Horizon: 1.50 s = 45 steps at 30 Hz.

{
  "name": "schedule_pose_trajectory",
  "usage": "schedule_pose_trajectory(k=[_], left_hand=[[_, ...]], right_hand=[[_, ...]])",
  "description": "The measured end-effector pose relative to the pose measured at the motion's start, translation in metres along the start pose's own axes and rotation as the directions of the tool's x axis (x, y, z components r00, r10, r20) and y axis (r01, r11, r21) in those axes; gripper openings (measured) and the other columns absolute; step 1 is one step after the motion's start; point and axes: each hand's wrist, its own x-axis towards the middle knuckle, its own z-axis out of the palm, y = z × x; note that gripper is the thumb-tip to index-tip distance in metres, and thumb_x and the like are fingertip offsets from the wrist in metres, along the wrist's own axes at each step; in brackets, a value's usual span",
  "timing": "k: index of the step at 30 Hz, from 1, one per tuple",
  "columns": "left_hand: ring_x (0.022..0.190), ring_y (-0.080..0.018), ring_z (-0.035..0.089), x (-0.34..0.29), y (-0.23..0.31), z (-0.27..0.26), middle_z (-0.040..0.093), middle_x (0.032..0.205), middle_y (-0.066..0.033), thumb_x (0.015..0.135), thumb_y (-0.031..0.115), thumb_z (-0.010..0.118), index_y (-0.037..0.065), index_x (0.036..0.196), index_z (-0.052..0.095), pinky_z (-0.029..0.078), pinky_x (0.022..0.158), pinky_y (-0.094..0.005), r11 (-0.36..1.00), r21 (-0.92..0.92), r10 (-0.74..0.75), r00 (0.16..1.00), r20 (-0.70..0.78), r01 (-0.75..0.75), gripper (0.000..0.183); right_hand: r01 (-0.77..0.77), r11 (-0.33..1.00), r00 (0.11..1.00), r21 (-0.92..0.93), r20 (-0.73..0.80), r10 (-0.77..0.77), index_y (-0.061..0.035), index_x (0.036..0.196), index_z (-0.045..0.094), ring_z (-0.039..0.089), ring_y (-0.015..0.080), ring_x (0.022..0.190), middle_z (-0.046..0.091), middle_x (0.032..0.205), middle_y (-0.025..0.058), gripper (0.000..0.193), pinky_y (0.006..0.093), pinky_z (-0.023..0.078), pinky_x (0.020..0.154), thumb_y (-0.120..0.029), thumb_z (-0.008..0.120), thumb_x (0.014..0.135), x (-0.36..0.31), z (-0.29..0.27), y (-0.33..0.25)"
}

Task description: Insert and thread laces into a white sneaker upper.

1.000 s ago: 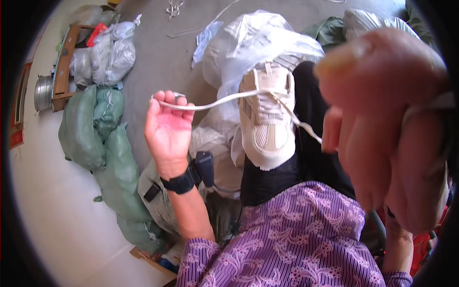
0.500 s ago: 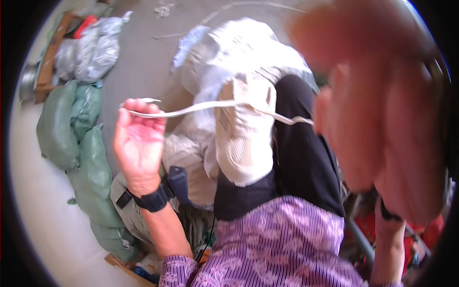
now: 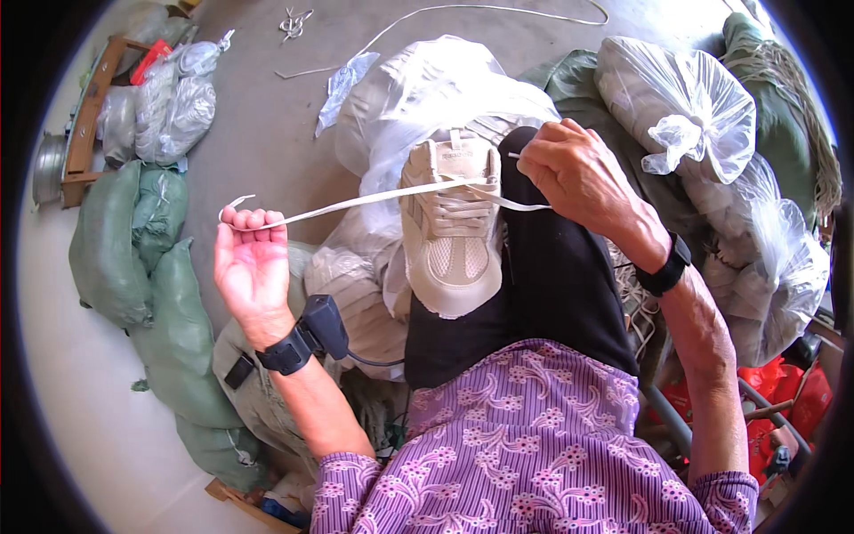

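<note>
A cream sneaker (image 3: pixel 455 233) rests on my lap over black trousers, its toe pointing toward me. Its laces run through the eyelets, and two loose lace ends leave the top of the lacing. Out to the left, my left hand (image 3: pixel 253 267), palm up, has its fingers curled on one white shoelace (image 3: pixel 342 206), which is drawn fairly straight to the shoe. My right hand (image 3: pixel 578 173) is closed just right of the shoe, gripping the other lace end, whose tip pokes out by the fingers. Both wrists carry black bands.
Clear plastic bags (image 3: pixel 427 84) lie beyond the shoe, and more bulging bags (image 3: pixel 685 102) stand at the right. Green sacks (image 3: pixel 182 329) line the left wall beside a wooden frame (image 3: pixel 93 107). A white cord (image 3: pixel 480 7) lies on the grey floor. Red items (image 3: pixel 765 392) sit at lower right.
My right hand has come down from close to the camera to beside the shoe, still with its lace end. My left hand has shifted slightly down, keeping its lace.
</note>
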Motion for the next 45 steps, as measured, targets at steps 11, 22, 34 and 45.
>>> schedule_pose_trajectory(k=[11,22,34,45], left_hand=[[0.071,-0.0176,0.042,0.007,0.015,0.002,0.046,0.078,-0.0057,0.093,0.01,0.041,-0.001,0.1,0.053,0.038,0.074,-0.0358,0.998,0.001,0.066,0.995,-0.076,-0.066,0.018],[0.052,-0.0099,0.039,0.013,-0.006,-0.002,0.045,0.069,0.0012,0.094,0.019,0.051,0.004,0.106,0.056,0.033,0.052,-0.0263,0.895,0.443,-0.003,0.995,-0.1,0.047,0.02],[0.055,0.0012,0.037,0.021,-0.12,0.012,0.049,0.067,0.0084,0.092,0.021,0.06,0.005,0.098,0.067,0.03,0.048,-0.0147,0.347,0.938,-0.087,0.996,0.011,0.02,0.018],[0.063,-0.0042,0.046,0.027,-0.126,0.013,0.058,0.069,0.0032,0.086,0.021,0.067,-0.001,0.091,0.068,0.041,0.058,-0.0225,0.197,0.977,-0.043,0.995,0.09,-0.08,0.022]], right_hand=[[0.011,0.969,0.977,-0.248,0.209,0.042,-0.0104,0.066,0.06,0.052,0.0221,0.086,0.055,0.08,0.0047,0.011,0.0392,0.039,0.074,-0.019,0.059,0.072,0.006,0.032,0.004],[0.024,0.968,0.969,-0.249,0.243,0.038,-0.0103,0.064,0.059,0.051,0.0222,0.086,0.054,0.078,0.0045,0.01,0.0386,0.039,0.073,-0.018,0.059,0.07,0.013,0.045,0.007],[-0.102,0.995,0.993,0.018,0.066,0.101,-0.0077,0.083,0.061,0.051,0.0258,0.087,0.054,0.087,0.0068,0.01,0.0391,0.038,0.078,-0.015,0.061,0.075,-0.002,0.038,0.008],[-0.104,0.995,0.994,-0.003,0.021,0.104,-0.0064,0.083,0.059,0.051,0.0273,0.086,0.054,0.089,0.0072,0.012,0.0386,0.037,0.078,-0.009,0.064,0.072,-0.002,0.046,0.008]])
